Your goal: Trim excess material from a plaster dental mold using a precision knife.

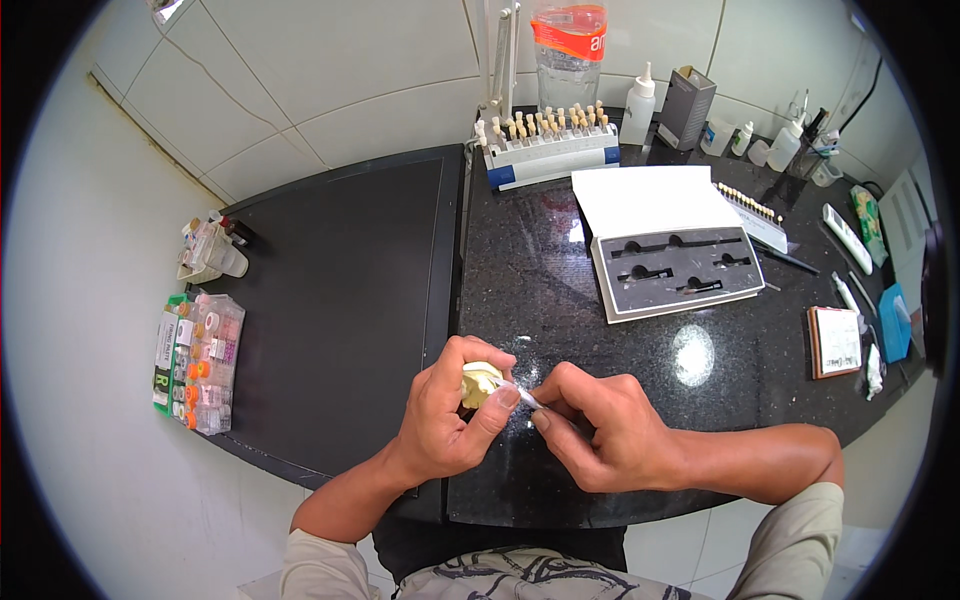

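Observation:
My left hand [450, 410] is closed around a pale yellow dental cast [480, 384], holding it above the dark speckled counter near its front edge. The fingers hide part of the cast. From the right, my right hand [610, 425] pinches a slim whitish piece [531, 399], whose far end reaches the cast beside my left thumb. Its exact kind is too small to make out. Beyond the hands lies an open white case [655, 310] with a grey foam insert [680, 270] and shaped slots.
A tooth shade guide rack [550, 165] stands at the back by a white squeeze bottle [638, 105] and a grey box [686, 108]. On the right are a notepad [835, 342] and a white handheld device [847, 240]. Bottles in a clear rack [215, 365] occupy the left.

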Tool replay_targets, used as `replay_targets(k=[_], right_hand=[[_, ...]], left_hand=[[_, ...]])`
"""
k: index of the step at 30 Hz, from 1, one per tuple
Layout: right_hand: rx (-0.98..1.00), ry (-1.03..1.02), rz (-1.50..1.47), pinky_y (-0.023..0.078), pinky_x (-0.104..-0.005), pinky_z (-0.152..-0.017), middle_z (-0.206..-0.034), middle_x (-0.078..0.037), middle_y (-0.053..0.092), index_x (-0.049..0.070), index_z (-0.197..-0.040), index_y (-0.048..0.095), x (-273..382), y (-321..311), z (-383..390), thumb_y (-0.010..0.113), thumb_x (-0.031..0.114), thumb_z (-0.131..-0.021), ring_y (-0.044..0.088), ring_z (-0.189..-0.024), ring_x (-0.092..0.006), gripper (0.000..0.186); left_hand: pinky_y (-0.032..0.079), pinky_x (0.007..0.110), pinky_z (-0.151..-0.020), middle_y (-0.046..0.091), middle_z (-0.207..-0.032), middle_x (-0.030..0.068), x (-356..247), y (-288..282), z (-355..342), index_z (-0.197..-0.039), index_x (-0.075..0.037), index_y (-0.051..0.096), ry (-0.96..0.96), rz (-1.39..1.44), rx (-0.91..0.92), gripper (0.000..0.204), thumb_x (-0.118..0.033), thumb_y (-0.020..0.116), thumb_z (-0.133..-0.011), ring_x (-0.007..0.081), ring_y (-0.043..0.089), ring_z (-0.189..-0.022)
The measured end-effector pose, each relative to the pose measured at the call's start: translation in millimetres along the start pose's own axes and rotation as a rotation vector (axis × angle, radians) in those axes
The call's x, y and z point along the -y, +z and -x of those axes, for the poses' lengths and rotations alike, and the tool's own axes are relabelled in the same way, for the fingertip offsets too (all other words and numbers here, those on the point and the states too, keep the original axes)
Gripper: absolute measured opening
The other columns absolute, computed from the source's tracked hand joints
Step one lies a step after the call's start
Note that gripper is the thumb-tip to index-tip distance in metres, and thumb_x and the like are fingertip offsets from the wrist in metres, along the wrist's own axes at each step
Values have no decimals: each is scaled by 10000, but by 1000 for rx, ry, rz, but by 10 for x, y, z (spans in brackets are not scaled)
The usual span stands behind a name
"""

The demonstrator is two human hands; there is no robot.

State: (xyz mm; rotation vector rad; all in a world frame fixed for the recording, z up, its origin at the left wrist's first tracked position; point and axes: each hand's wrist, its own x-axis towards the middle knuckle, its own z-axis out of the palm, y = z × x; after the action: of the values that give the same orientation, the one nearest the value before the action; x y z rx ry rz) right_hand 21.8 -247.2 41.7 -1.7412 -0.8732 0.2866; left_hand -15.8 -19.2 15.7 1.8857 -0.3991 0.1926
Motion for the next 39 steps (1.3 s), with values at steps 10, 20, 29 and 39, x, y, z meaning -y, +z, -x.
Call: replay_targets(k=[10, 20, 29, 39], right_hand=[[25, 13, -10, 510, -401, -506, -654, -164, 658, -5, -1019, 546, 18, 12, -13, 680, 12, -972, 704, -538, -321, 144], [16, 6, 10, 511, -416, -511, -665, -174, 661, -4, -1027, 536, -17, 6, -12, 680, 10, -972, 699, -544, -342, 155], [9, 25, 66, 481, -389, -504, -642, -138, 642, -4, -1063, 566, 23, -79, 0, 670, 37, -1005, 680, -531, -283, 126], [-12, 217, -146, 386, -227, -506, -725, 10, 607, 0, -1185, 622, -177, -157, -122, 585, 195, -1132, 515, -548, -39, 206]], left_hand=[[534, 306, -794, 684, -1020, 126, 2, -35, 21, -1231, -12, 567, 10, -1, 14, 280, -185, 689, -1047, 149, 664, -893], [534, 296, -767, 690, -1035, 124, 23, 14, 6, -1231, -23, 552, 10, 4, -1, 253, -148, 678, -1052, 133, 660, -865], [521, 277, -754, 678, -1033, 96, 15, 81, -5, -1249, -23, 540, 3, 32, -85, 278, -187, 675, -1071, 108, 631, -853], [447, 204, -620, 603, -1033, 39, 407, 26, -147, -1295, -40, 519, -19, 575, -206, 296, -292, 570, -1148, 53, 570, -808]])
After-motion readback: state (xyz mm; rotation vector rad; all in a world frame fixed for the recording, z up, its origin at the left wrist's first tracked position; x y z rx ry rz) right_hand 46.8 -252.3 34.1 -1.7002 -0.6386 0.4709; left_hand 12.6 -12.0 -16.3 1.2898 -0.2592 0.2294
